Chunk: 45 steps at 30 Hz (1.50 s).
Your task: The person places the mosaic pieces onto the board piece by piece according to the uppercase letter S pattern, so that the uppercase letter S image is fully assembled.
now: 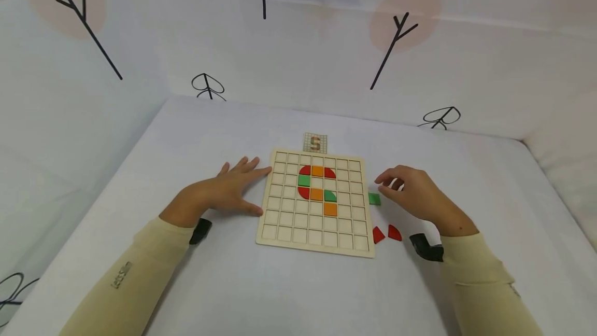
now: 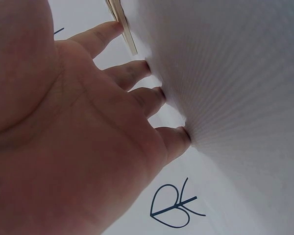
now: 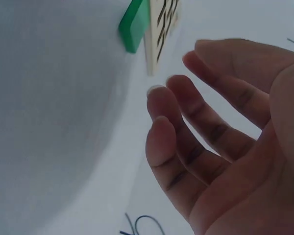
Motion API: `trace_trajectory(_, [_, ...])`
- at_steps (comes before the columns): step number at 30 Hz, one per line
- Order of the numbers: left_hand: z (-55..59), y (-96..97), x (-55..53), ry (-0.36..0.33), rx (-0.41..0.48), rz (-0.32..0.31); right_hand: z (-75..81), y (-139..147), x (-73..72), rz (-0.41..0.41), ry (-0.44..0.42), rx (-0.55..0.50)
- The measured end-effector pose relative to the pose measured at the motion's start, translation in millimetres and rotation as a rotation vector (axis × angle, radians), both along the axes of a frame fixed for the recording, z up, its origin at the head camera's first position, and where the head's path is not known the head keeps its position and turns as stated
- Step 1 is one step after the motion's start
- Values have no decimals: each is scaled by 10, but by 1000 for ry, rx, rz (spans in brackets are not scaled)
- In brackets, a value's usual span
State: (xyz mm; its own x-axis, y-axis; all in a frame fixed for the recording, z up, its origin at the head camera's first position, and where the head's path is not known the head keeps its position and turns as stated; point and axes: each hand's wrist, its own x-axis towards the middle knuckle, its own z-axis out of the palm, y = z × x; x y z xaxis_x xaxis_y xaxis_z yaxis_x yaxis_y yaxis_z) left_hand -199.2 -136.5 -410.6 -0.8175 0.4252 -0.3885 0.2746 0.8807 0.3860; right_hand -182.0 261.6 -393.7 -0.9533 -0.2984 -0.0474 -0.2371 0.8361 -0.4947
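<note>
A pale wooden grid board lies flat on the white cloth. Set in its cells are orange squares, red quarter-rounds, a green square and a green quarter-round. Fingers spread, my left hand steadies the board's left edge with thumb and index fingertip. My right hand hovers with loosely bent fingers, nothing between them, right of the board. Just left of its fingertips, a loose green square lies against the board's right edge, also visible in the right wrist view.
Two loose red quarter-rounds lie by the board's lower right corner. Behind the board's far edge is a small pattern card showing an S-like figure. A printed white cloth rises behind the table.
</note>
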Motion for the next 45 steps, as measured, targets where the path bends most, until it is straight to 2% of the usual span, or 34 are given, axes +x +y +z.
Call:
trace_trajectory(3, [-3, -6, 4, 0, 3, 2, -41, 55, -33, 2, -56, 8])
trace_trajectory(8, [-22, -23, 1, 5, 6, 1, -103, 135, -65, 53, -145, -6])
trace_trajectory(16, [-38, -26, -11, 5, 6, 1, -138, 168, -13, 186, -422, -118])
trace_trajectory(20, [-42, -15, -19, 6, 0, 2, -130, 139, 36, 234, -491, -104])
trace_trajectory(26, [-42, 13, -28, 1, -5, -1, -85, 92, 97, 244, -490, -34])
trace_trajectory(30, [-38, 19, -35, 0, -11, 4, -76, 73, 161, 251, -452, -4])
trace_trajectory(36, [-25, 27, -27, -1, -1, 0, -121, 67, 248, 258, -377, 6])
trace_trajectory(45, [-11, 9, -7, -2, -6, 5, -149, 37, 249, 258, -337, -13])
